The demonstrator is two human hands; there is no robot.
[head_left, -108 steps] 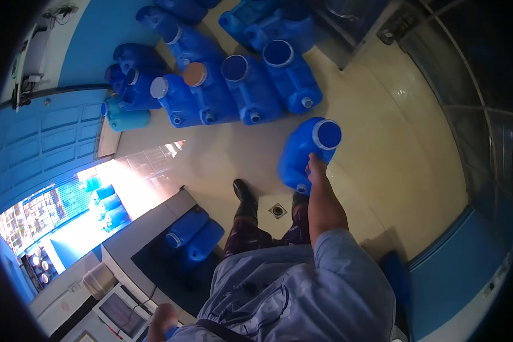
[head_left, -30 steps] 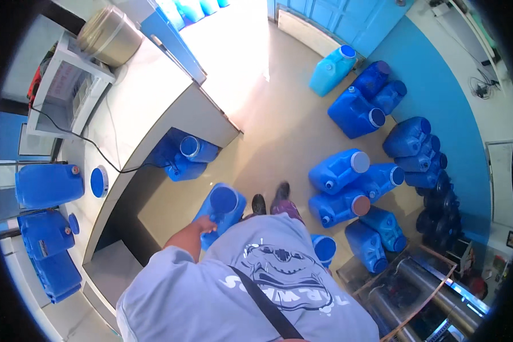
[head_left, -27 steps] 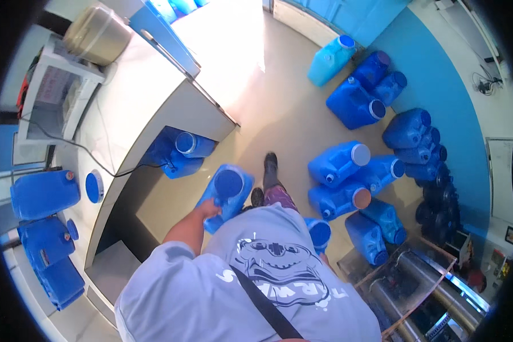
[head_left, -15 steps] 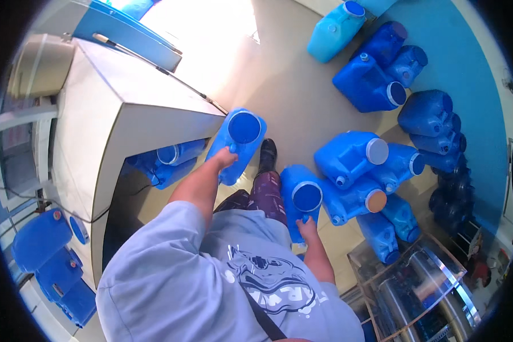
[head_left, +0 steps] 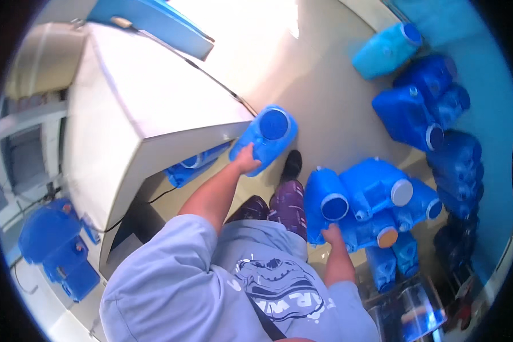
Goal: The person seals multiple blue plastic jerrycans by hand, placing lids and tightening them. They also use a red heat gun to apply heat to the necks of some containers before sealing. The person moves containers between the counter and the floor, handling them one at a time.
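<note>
Closed around the handle of a blue water jug (head_left: 278, 149) with a dark blue lid, my left hand (head_left: 247, 158) is beside the corner of the white counter. My right hand (head_left: 332, 233) grips another blue water jug (head_left: 320, 185) at its handle, below its dark blue lid; the fingers are partly hidden. That jug stands against a cluster of others: a blue jug with a white lid (head_left: 366, 179), a jug with an orange lid (head_left: 362, 233) and a further blue jug (head_left: 419, 196). My boot (head_left: 291, 166) shows between the two held jugs.
The white counter (head_left: 171, 102) fills the left, with a pole (head_left: 196, 66) along it and a blue jug (head_left: 188, 166) underneath. More jugs (head_left: 402, 111) line the blue wall at right, including a turquoise one (head_left: 385, 54). A shiny metal-and-glass case (head_left: 410, 310) stands lower right.
The view has shifted, so the room sits farther right in it. The right-hand jug has moved forward along the cluster. Both hands keep their grip.
</note>
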